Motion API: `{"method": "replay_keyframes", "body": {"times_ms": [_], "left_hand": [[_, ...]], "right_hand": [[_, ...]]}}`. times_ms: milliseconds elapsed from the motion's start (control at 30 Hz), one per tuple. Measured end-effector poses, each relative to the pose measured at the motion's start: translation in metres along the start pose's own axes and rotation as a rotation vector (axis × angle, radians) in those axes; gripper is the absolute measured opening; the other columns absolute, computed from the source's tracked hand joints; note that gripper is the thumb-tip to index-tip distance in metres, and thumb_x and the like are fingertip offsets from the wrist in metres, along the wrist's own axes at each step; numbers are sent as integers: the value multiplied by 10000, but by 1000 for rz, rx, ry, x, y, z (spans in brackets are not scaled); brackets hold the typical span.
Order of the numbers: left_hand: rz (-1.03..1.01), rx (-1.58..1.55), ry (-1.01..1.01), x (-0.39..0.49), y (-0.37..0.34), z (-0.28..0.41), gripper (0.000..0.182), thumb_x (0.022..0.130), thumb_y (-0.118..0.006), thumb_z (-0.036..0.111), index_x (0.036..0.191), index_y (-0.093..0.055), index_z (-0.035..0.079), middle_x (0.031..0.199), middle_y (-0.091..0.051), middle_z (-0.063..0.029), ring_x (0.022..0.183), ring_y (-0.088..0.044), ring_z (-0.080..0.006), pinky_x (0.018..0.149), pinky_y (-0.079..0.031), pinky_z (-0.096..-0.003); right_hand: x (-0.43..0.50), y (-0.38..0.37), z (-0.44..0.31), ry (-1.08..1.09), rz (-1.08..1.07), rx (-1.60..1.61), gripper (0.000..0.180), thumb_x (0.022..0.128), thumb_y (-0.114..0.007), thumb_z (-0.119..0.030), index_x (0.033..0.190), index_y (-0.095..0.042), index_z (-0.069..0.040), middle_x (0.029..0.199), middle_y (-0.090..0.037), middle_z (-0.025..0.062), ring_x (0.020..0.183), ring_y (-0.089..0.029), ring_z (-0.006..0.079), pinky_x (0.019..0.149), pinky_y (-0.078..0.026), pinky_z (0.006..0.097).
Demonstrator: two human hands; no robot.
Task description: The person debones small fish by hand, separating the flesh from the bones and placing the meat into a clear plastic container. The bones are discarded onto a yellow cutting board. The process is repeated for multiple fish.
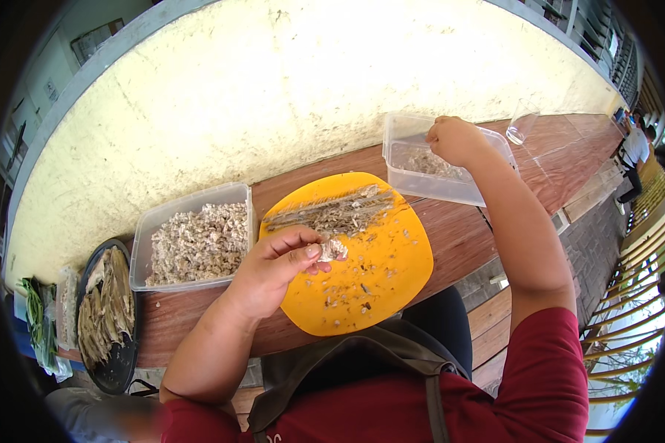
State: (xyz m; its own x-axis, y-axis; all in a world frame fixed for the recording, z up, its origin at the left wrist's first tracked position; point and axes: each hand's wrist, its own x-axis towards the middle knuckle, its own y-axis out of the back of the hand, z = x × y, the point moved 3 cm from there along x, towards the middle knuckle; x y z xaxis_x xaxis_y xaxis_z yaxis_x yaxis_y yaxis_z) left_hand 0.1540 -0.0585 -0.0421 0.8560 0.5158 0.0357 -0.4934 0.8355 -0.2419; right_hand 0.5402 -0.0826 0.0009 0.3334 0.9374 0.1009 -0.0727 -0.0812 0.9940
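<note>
A pale, flaky piece of fish flesh (333, 251) is pinched between the thumb and fingers of my left hand (280, 260). Below that hand lies a yellow plate (388, 271), scattered with dark crumbs and scraps. Fish bones and brownish remains (338, 213) are heaped along its far side. My right hand (455, 139) reaches over a clear plastic tub (432, 186) holding some shredded scraps (429, 163). Its fingers are bent, and whether they hold anything is hidden. To the left, a second clear tub (249, 221) is filled with flaked fish (197, 243).
A black oval tray (119, 362) of whole dried-looking fish (108, 304) sits at the left, beside bagged green vegetables (39, 321). A drinking glass (518, 133) stands past the right tub. The wooden table (449, 238) runs along a pale wall (310, 83). Another person (634, 149) is far right.
</note>
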Motion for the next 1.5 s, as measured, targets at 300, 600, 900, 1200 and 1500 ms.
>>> {"method": "replay_keyframes", "body": {"times_ms": [300,600,900,1200,1500], "left_hand": [[-45,-237,-78,0,-4,4,240,1038,-569,113,1262,-636,59,1193,-705,-217,1025,-651,-284,916,-472,-399],[2,-209,-97,1,1,2,247,1029,-581,98,1257,-629,16,1118,-699,-140,1064,-665,-286,942,-484,-419],[25,-381,-94,4,4,-2,271,1040,-572,139,1292,-589,39,1165,-703,-162,1026,-672,-239,920,-512,-384],[72,-124,33,12,-1,-8,233,1071,-554,222,1223,-601,52,1143,-728,-139,951,-658,-146,871,-506,-314],[77,53,36,11,-3,-5,249,1063,-578,213,1229,-607,30,1110,-732,-109,887,-650,-126,791,-497,-279]], "right_hand": [[-79,58,-81,354,232,782,129,864,-751,-102,978,-762,-44,995,-695,81,912,-681,211,788,-540,343],[-123,50,-158,565,88,871,143,818,-780,-88,949,-737,-48,857,-702,94,854,-694,273,793,-557,370],[-112,58,-163,495,126,893,115,814,-774,-66,914,-732,-28,828,-712,107,781,-699,233,734,-562,347],[-61,106,-222,606,167,880,101,836,-730,-91,914,-738,-26,831,-721,116,762,-691,238,736,-563,356],[-39,101,-281,779,53,625,176,926,-667,-127,1056,-784,-103,983,-685,94,911,-646,238,806,-513,368]]}}
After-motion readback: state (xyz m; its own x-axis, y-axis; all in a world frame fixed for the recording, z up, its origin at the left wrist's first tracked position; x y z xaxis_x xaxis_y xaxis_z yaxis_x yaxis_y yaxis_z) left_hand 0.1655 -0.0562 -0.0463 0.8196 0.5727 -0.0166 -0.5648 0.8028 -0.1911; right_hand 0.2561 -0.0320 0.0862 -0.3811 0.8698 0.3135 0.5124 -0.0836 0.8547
